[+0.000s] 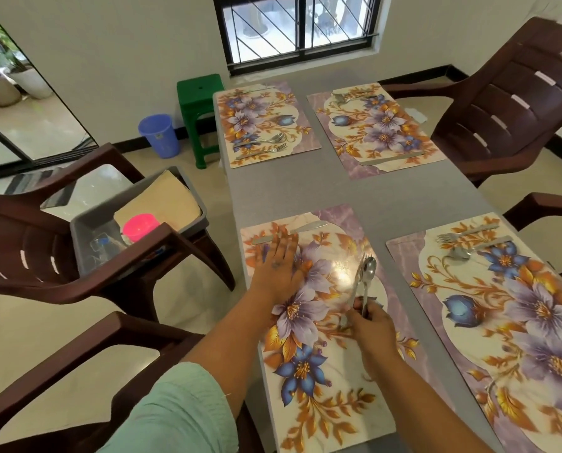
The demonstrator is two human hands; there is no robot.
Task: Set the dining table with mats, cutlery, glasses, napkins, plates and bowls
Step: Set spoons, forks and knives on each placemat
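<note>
Head-camera footage is taken from above a grey table on which four floral mats are laid. On the near left mat the left hand is pressed flat, its fingers straight and spread, with the fingertips just beside a knife that lies across the mat's far edge. A spoon and a fork are gripped together by the right hand, whose fingers are curled round the handles; both are held upright over the middle of the same mat, heads pointing away from the person.

On the near right mat a fork and a spoon are seen side by side at the far end. On the far left mat a spoon and a fork are placed along the near edge. On the far right mat a knife is laid along the near edge.

A grey tub is set on the seat of a brown plastic chair to the left of the table; a pink cup, clear glasses and a beige folded cloth are held in it. Another brown chair is stood at the far right. A green stool and a blue bin are seen by the wall under the window
</note>
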